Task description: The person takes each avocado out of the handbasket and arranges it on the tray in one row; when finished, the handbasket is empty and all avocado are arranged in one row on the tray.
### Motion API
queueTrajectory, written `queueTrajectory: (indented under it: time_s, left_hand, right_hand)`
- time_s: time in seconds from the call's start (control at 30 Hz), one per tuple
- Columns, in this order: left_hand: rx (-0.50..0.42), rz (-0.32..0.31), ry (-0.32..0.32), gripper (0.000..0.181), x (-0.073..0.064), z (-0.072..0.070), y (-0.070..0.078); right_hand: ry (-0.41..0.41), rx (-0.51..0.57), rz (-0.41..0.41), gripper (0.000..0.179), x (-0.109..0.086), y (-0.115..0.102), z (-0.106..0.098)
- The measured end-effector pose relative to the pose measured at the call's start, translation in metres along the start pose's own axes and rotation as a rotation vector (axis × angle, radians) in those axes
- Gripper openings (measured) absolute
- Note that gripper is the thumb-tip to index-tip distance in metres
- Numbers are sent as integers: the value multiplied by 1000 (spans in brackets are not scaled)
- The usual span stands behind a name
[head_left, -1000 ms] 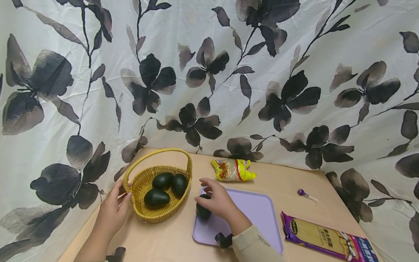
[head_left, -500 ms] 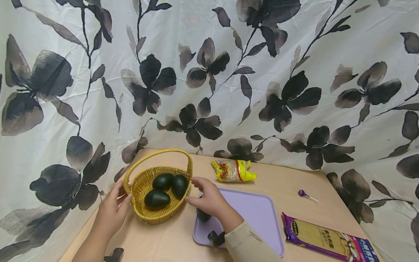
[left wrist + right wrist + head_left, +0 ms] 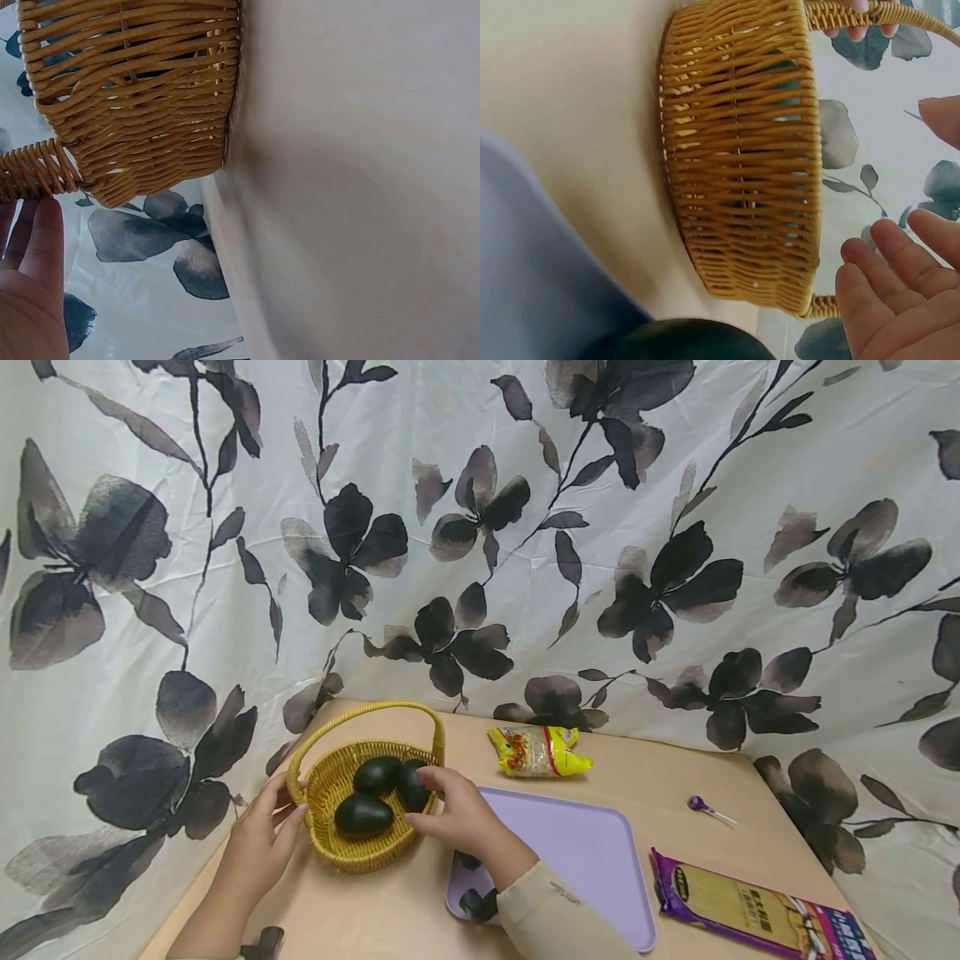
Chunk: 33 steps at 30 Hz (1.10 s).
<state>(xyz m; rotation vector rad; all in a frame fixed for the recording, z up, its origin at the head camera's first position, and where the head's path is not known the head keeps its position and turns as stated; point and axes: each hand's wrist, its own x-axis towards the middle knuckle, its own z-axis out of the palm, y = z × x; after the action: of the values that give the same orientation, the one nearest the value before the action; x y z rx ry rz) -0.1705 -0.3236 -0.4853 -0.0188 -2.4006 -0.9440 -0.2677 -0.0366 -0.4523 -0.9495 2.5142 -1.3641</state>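
Note:
A yellow wicker basket (image 3: 367, 863) stands at the left with dark green avocados inside: one at the front (image 3: 363, 816), one behind it (image 3: 377, 775), and a third partly covered by my right fingers. My left hand (image 3: 262, 839) holds the base of the basket's handle, thumb and fingers on either side, as the right wrist view also shows. My right hand (image 3: 465, 818) reaches over the basket's right rim, fingers spread and nothing in its grasp. Another avocado (image 3: 697, 341) lies on the left part of the lilac tray (image 3: 570, 860), mostly hidden below my right hand in the head view.
A yellow snack bag (image 3: 538, 752) lies behind the tray. To the right are a purple lollipop (image 3: 699, 804) and a long purple noodle packet (image 3: 757, 902). A floral curtain (image 3: 480, 568) hangs along the table's back edge.
My right hand has moved left, from the avocado on the tray to above the basket's right rim, leaving that avocado on the tray. My left hand stays at the basket handle.

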Motion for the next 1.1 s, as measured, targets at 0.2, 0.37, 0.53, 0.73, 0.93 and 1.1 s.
queueTrajectory:
  time_s: [0.2, 0.37, 0.53, 0.73, 0.93, 1.1]
  left_hand:
    - [13, -10, 3, 51, -1, -3, -1]
    - [7, -11, -2, 51, -2, -3, -1]
    - [-2, -4, 1, 50, -1, -1, -1]
    - [-3, -8, 0, 51, 0, 1, -1]
    - [0, -3, 4, 51, 1, 1, -1]
    - [4, 5, 5, 50, 1, 1, -2]
  right_hand:
    - [-21, -22, 35, 70, 5, -4, 10]
    - [-37, -45, 36, 72, 10, -6, 18]
    - [-60, -64, 40, 73, 16, -8, 24]
    - [-85, -85, 37, 73, 24, -10, 30]
    - [-103, -168, 22, 72, 34, -11, 40]
    - [-126, -248, 9, 71, 42, -15, 47]
